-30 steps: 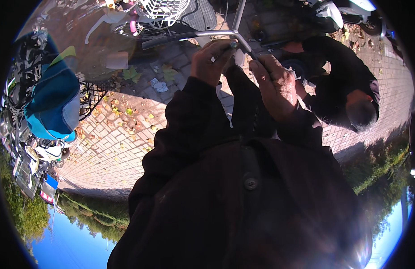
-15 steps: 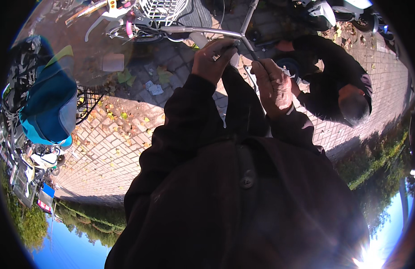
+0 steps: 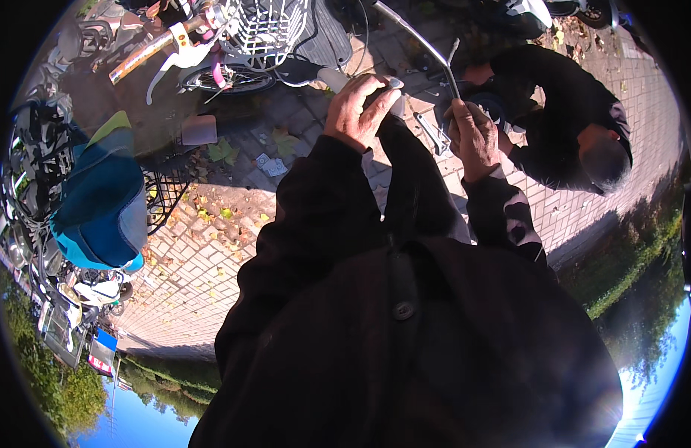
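**Metal bar (image 3: 420,36) held from one end only**

The person's right hand (image 3: 474,138) has its fingers wrapped around the dark lower end of the bar, which rises, curved, away from the body and carries a short side branch near this hand. Because the support is only at one end, the bar could turn in the grip, and its free part could dip or swing. A co-worker (image 3: 566,112) bends just beyond the right hand, so a careless swing to that side could strike this person.

The left hand (image 3: 357,112) has thumb and forefinger closed on a small grey piece (image 3: 395,83); its exact kind cannot be told. It sits near the fingertips, apart from the bar. If the pinch loosens, the piece could drop onto the brick pavement (image 3: 203,265), and fallen leaves (image 3: 224,152) or the joints between bricks could hide it. A pale metal tool (image 3: 434,134) lies on the ground between the two hands' sides, where a foot could catch it.
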{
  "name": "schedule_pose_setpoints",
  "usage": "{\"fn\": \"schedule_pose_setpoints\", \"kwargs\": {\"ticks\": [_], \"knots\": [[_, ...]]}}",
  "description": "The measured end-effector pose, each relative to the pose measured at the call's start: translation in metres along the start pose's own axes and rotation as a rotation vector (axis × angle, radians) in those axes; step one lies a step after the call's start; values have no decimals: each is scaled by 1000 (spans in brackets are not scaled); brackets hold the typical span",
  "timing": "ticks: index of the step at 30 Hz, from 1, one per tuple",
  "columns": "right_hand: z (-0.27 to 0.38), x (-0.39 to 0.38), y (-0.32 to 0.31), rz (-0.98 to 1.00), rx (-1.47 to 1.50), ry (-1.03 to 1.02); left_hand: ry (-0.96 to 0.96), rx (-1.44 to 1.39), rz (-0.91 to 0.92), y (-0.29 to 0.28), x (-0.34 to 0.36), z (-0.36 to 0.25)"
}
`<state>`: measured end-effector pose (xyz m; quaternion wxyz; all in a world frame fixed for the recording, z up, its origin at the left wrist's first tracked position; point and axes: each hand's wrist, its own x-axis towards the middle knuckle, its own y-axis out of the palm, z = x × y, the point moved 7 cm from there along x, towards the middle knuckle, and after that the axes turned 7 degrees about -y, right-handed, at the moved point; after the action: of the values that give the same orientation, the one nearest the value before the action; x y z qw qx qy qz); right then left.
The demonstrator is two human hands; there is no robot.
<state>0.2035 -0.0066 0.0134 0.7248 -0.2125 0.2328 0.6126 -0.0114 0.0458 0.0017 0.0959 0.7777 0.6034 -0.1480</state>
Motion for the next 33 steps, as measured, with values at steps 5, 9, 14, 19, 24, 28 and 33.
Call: {"fn": "schedule_pose_setpoints", "kwargs": {"ticks": [5,9,14,19,24,28,33], "knots": [[-142,49,-54,-24,12,265,14,-49,-8,13,0,3],[-285,96,-105,-176,-343,432,85,141,-106,20,4,-3],[-385,150,-145,-26,-685,485,20,56,-192,24,7,4],[-411,174,-163,52,-739,509,124,144,-191,26,6,3],[-435,201,-170,36,-707,430,129,218,-132,27,7,1],[-462,222,-174,7,-720,429,75,282,-89,29,10,4],[-491,245,-191,-38,-927,389,149,241,-31,29,16,3]]}}
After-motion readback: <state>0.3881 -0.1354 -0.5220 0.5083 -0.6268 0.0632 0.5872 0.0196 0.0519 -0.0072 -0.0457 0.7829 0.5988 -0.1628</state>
